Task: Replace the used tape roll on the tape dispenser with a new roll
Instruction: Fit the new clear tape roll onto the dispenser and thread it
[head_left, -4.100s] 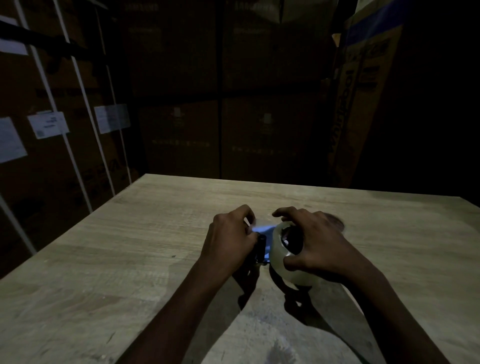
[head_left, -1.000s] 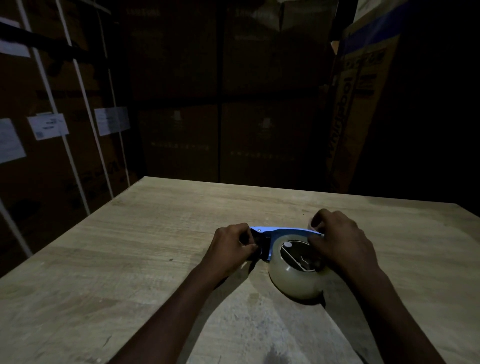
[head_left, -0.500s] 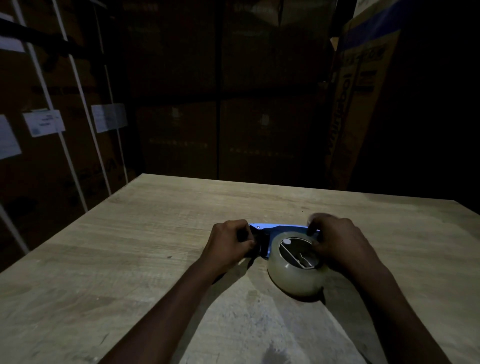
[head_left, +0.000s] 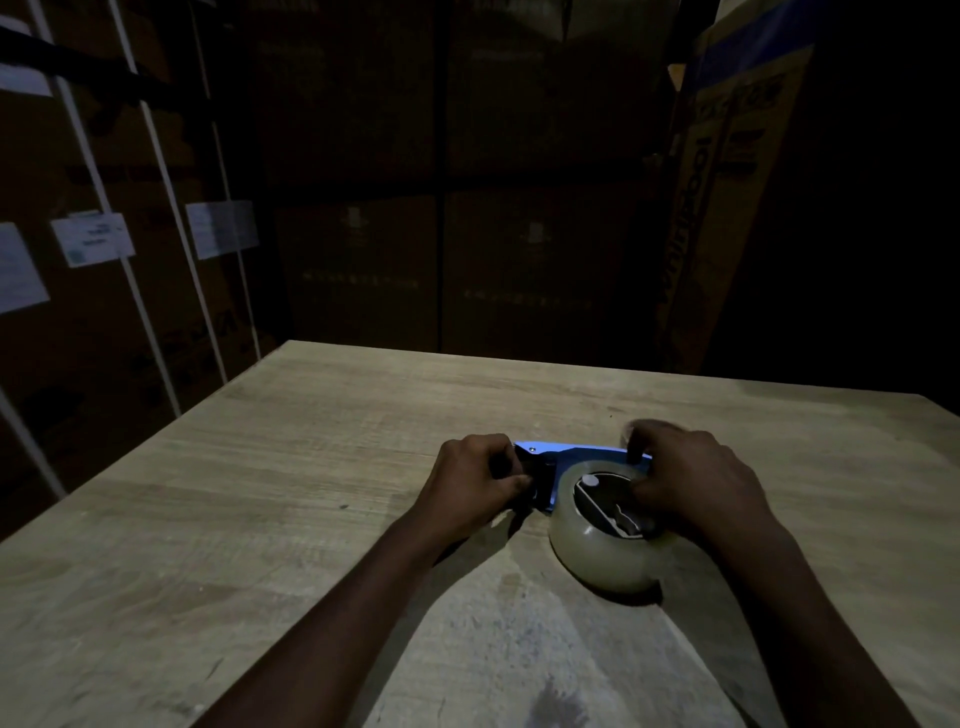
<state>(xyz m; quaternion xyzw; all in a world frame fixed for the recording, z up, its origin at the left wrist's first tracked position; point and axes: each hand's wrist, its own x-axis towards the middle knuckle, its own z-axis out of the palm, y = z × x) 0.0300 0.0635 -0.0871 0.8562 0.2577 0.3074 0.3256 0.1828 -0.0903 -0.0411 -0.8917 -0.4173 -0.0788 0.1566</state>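
Seating the roll on the dispenser looks to me like the step in hand. The blue dispenser lies on its side on the table, near the middle, and the clear roll sits round its hub, open face up. The left hand is curled tight round the dark handle end, pinning the tool down. The right hand holds the roll's right side, thumb tucked into the core and fingers hooked over the far edge of the frame; the fingertips are blurred, so I cannot tell just what they touch. The roll seems full, so I take it for the new one. Next, I would say, comes a firm push to seat it fully, then finding the free end and leading it toward the left hand's end. Dim light will make that end hard to spot.
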